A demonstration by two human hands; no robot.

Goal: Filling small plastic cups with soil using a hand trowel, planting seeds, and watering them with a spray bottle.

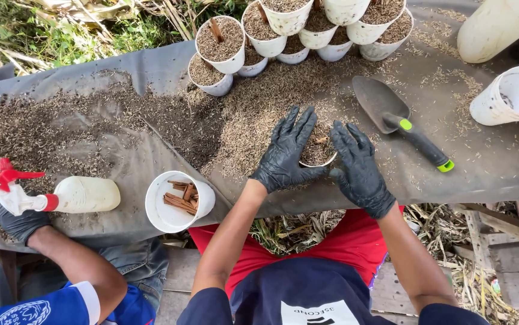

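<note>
Two gloved hands, left hand (286, 151) and right hand (359, 168), cup one husk-filled cup (318, 150) near the worktop's (488, 162) front edge, fingers curled round it. About ten filled cups (220, 45) crowd the back edge; one trowel (401, 120) lies right, one cup of sticks (178, 201) and one spray bottle (61, 194) left.

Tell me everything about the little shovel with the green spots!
The hand trowel lies flat on the grey sheet, right of the gloved right hand. Its dark metal scoop points up-left among scattered husks; its black handle, with a green dot near the scoop and a green end, points down-right. No hand touches it.
</note>
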